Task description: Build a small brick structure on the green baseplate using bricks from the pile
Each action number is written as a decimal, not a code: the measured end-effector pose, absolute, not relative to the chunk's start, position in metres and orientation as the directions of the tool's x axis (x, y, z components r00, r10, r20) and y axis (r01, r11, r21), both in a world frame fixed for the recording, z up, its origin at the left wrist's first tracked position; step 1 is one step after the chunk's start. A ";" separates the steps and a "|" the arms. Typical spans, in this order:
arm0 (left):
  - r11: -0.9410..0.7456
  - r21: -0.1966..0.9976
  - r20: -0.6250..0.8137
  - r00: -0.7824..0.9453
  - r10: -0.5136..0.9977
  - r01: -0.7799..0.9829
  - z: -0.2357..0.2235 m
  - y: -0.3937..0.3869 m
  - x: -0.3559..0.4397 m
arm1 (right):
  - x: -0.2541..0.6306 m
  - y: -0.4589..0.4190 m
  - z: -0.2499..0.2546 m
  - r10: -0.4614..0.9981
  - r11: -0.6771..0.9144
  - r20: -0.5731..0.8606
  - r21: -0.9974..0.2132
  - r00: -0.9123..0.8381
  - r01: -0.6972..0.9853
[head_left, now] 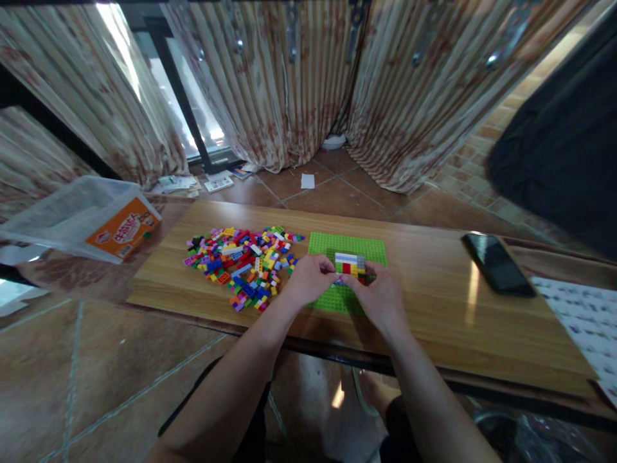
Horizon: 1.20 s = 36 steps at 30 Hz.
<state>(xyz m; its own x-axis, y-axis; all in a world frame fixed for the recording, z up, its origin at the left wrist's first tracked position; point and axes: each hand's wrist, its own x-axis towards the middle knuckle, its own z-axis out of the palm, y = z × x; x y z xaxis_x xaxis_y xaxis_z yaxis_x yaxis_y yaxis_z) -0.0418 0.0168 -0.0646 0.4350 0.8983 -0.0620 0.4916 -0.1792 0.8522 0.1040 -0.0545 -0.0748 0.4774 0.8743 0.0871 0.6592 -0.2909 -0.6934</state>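
A green studded baseplate (347, 242) lies on the wooden board in front of me. Over its middle is a small block of toy bricks (348, 260) in white, grey, red and yellow. My left hand (313, 278) is at the block's left side, its thumb and fingers pinched together near the front corner. My right hand (380, 292) wraps the right side, with fingers behind the bricks and the thumb at the front. A small pale purple piece shows between the two hands. Whether the block is pressed onto the plate is hidden.
Loose colored bricks (250, 257) form a pile left of the baseplate. A clear plastic box (81, 212) with an orange label stands at the far left. A black phone (499, 263) and a printed sheet (583, 315) lie at the right. Striped curtains hang behind the wooden board (434, 276).
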 end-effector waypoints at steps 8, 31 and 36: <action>-0.217 0.861 -0.034 0.478 0.878 0.460 -0.066 0.017 -0.046 | 0.108 -0.055 -0.076 0.887 -0.290 0.083 -0.667 0.455 0.686; -0.168 0.603 0.054 0.169 0.984 0.780 -0.043 0.070 -0.155 | 0.120 -0.051 -0.087 0.886 -0.282 0.053 -0.726 0.460 0.627; -0.011 0.463 0.073 -0.026 0.997 0.887 -0.036 0.070 -0.170 | 0.120 -0.052 -0.085 0.891 -0.292 0.038 -0.715 0.453 0.635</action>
